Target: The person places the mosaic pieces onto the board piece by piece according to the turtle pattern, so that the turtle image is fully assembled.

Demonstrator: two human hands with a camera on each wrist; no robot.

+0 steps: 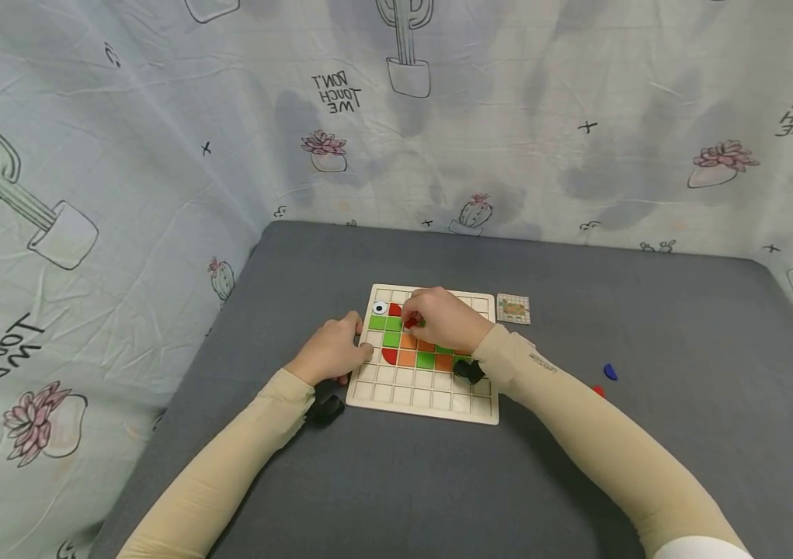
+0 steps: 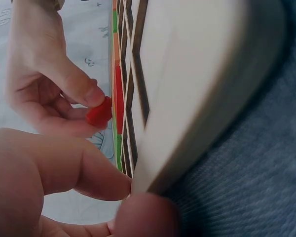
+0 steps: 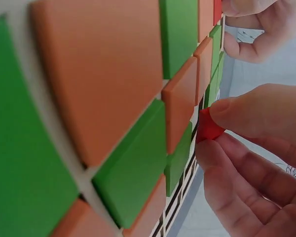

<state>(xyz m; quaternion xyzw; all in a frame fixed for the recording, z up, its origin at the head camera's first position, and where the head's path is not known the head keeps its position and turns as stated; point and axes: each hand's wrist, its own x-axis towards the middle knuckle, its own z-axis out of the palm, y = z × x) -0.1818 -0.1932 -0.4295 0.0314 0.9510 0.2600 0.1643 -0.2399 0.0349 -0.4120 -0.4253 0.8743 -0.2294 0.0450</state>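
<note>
A pale wooden grid board (image 1: 421, 398) lies on the grey table, with green, orange and red tiles set in its squares. A tile with an eye (image 1: 380, 308) sits near its far left corner. My right hand (image 1: 446, 320) is over the far half of the board and pinches a small red tile (image 3: 208, 127) between thumb and fingers. In the left wrist view that red tile (image 2: 99, 112) is right at the tiled surface. My left hand (image 1: 329, 351) grips the board's left edge, one finger (image 2: 106, 170) on the rim and the thumb (image 2: 147, 215) beside it.
A small pattern card (image 1: 513, 309) lies just right of the board's far corner. Farther right on the table (image 1: 690, 435) are a blue piece (image 1: 610, 372) and a red piece (image 1: 599, 391), the latter partly behind my right sleeve. Printed cloth (image 1: 508, 116) hangs behind the table.
</note>
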